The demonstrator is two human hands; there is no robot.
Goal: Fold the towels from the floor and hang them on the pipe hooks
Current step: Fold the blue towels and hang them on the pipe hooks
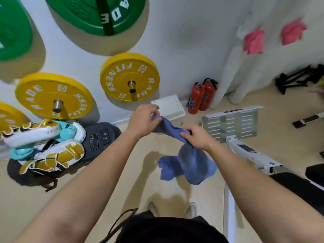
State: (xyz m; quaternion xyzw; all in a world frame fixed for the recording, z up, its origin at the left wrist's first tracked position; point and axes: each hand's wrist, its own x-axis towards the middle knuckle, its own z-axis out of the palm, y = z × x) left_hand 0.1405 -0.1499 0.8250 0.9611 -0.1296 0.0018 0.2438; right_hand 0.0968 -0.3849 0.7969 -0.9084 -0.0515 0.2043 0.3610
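While both grip | blue towel (191, 162) hangs below right hand (199, 136)

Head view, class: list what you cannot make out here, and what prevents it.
- Pink towels upper right: motion blur hides any hooks.
- Blue towel: bunched, so its fold state is unclear; the left hand and right hand cover its top edge.
- Green plates: cut off by the frame's top edge.

Yellow weight plates (129, 77) and green weight plates (98, 13) mounted on a white wall, two red fire extinguishers (201, 97) in the corner, white-and-gold boxing pads (43, 146) piled on the floor.
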